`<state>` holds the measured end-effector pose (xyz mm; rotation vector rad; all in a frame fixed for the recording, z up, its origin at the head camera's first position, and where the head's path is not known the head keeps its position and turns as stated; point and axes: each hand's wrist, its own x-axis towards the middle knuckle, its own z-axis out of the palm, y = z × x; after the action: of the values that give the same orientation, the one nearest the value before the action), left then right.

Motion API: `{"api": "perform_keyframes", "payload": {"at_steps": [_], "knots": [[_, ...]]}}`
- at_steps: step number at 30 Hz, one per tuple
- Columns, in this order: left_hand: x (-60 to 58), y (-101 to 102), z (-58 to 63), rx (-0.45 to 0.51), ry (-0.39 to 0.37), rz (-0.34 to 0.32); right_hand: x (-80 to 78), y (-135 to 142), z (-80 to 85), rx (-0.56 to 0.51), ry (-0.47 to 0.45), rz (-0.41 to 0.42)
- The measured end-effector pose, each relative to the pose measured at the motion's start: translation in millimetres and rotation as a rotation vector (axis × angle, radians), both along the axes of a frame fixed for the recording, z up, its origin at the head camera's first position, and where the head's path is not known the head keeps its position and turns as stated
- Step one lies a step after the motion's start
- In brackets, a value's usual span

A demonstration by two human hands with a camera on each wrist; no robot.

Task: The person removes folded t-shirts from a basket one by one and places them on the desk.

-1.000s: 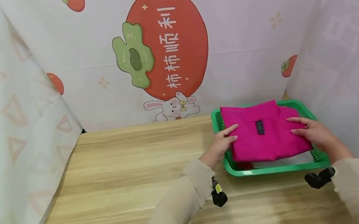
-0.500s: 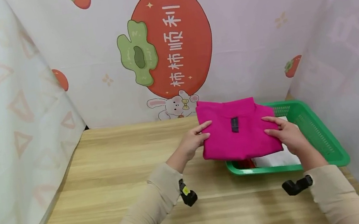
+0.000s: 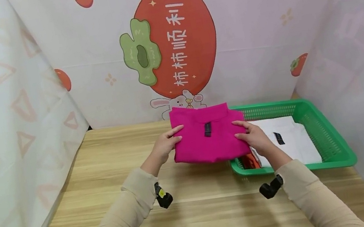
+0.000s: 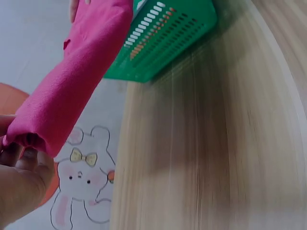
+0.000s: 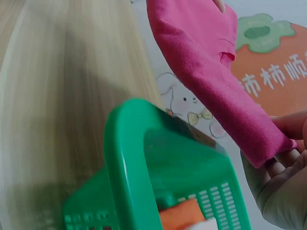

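Note:
A folded magenta shirt (image 3: 204, 141) with a dark neck label hangs above the table, level between both hands. My left hand (image 3: 166, 144) grips its left edge, and in the left wrist view the fingers (image 4: 29, 160) are tucked beneath the fold with the thumb side on top. At the other edge my right hand (image 3: 257, 139) pinches the cloth, fingers below it in the right wrist view. The shirt's right end overlaps the left rim of a green basket (image 3: 336, 136) in the head view. Inside that basket lies a folded white shirt (image 3: 290, 144) with a dark label.
An orange-red cloth (image 3: 250, 161) shows beside the white shirt at the basket's left. The wooden table (image 3: 109, 149) extends left and toward the front. Printed curtains (image 3: 247, 31) enclose the back and both sides.
Both hands have lifted the magenta shirt off the basket and carried it left. The white shirt under it has come into view, and the basket has stayed on the table.

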<state>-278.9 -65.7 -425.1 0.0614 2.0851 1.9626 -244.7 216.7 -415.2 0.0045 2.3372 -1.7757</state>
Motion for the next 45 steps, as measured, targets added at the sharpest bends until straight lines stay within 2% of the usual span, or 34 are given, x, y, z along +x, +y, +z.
{"api": "perform_keyframes", "payload": {"at_steps": [8, 15, 22, 27, 34, 37, 40, 42, 44, 45], "knots": [[-3.9, -34, -9.3, -0.056, -0.029, 0.071, -13.7, -43, -9.0, 0.08, -0.028, -0.018], [-6.8, -55, -18.8, -0.119, 0.022, 0.075, -22.5, -76, -17.6, 0.287, -0.021, -0.034], [-10.4, -62, -22.4, -0.225, -0.043, 0.103, -34.4, -100, -30.8, 0.339, -0.034, -0.035], [-15.7, -65, -35.1, -0.291, -0.037, 0.12, -41.4, -113, -45.7, 0.299, -0.065, -0.088], [-21.0, -63, -49.9, -0.315, -0.061, 0.181, -41.5, -122, -62.4, 0.37, -0.037, -0.136], [-22.3, -64, -57.8, -0.335, -0.059, 0.187, -42.3, -124, -69.8, 0.376, -0.027, -0.15], [-22.8, -67, -65.5, -0.385, -0.044, 0.181, -47.1, -122, -86.4, 0.325, -0.013, -0.146], [-22.5, -69, -68.9, -0.399, -0.049, 0.184, -66.5, -116, -130.8, 0.293, 0.046, -0.148], [-21.6, -71, -71.4, -0.384, -0.06, 0.189, -80.9, -111, -165.5, 0.28, 0.048, -0.133], [-20.9, -71, -71.8, -0.362, -0.074, 0.19, -85.1, -107, -180.6, 0.271, 0.083, -0.129]]}}
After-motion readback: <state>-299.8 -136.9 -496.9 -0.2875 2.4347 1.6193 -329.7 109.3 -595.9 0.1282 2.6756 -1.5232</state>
